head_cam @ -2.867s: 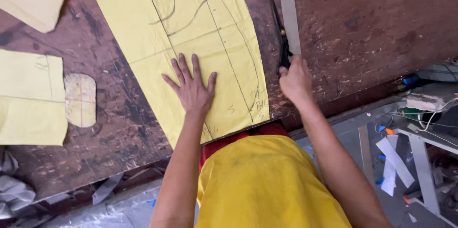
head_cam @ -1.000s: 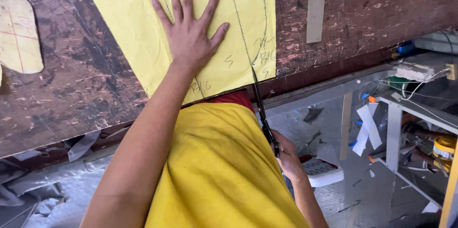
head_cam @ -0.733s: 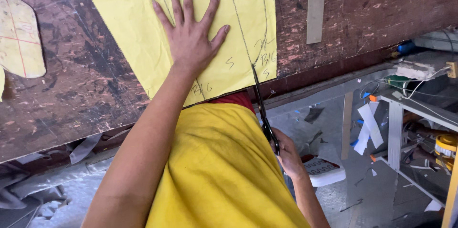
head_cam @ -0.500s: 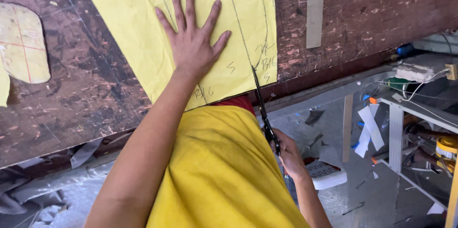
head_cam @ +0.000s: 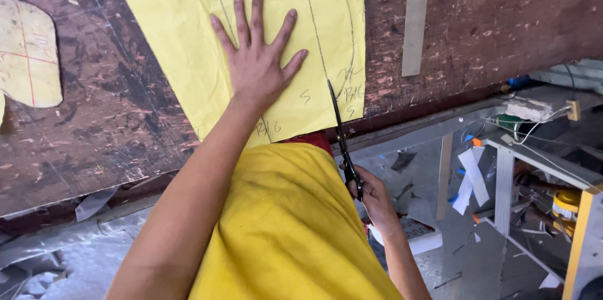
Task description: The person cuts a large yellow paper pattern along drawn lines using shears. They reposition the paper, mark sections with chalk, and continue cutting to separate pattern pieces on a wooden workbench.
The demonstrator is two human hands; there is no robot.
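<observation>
One worn brown wooden table (head_cam: 515,17) fills most of the view, scratched and stained. Across its near edge lies a big yellow paper pattern (head_cam: 188,36) marked with pencilled curves. The left hand (head_cam: 257,64) lies flat on the sheet, fingers spread wide, gripping nothing. Below the table edge, the right hand (head_cam: 375,196) is clenched round the handles of black scissors (head_cam: 342,140), whose blades point up and meet the sheet's lower edge. A pale metal ruler (head_cam: 414,17) lies right of the sheet, and a small cream paper cutout (head_cam: 28,55) sits at far left.
</observation>
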